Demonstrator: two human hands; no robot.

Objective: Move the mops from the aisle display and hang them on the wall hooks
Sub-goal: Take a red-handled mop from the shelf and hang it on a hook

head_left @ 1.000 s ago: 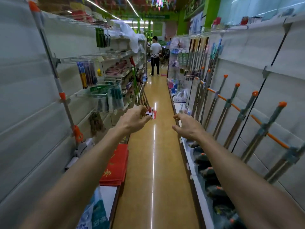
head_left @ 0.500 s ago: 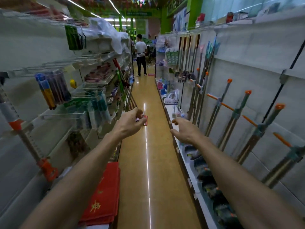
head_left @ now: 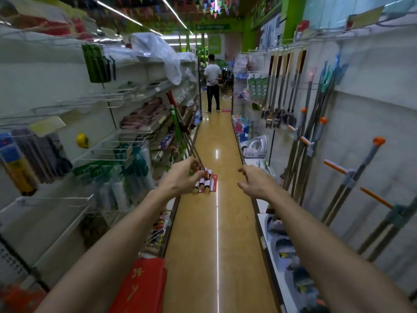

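Observation:
Several mops (head_left: 180, 129) with red and green handles lean against the left shelving, their red-and-white packaged heads (head_left: 206, 184) resting on the aisle floor. My left hand (head_left: 181, 177) reaches forward in front of the lower handles, fingers loosely curled; whether it touches them I cannot tell. My right hand (head_left: 253, 182) is stretched out over the aisle, fingers spread, holding nothing. Along the right wall hang mops with grey poles and orange caps (head_left: 361, 168) on wall hooks.
A person in a white shirt (head_left: 212, 85) stands far down the aisle. Left shelves (head_left: 106, 141) carry wire hooks and packaged goods; a red bag (head_left: 140, 288) sits low at the left. Mop heads lie on the low right shelf (head_left: 279, 242). The shiny floor (head_left: 216, 233) runs between.
I have moved forward down the aisle; the leaning mops are closer, and my left hand now overlaps their lower handles. Both arms stay stretched forward.

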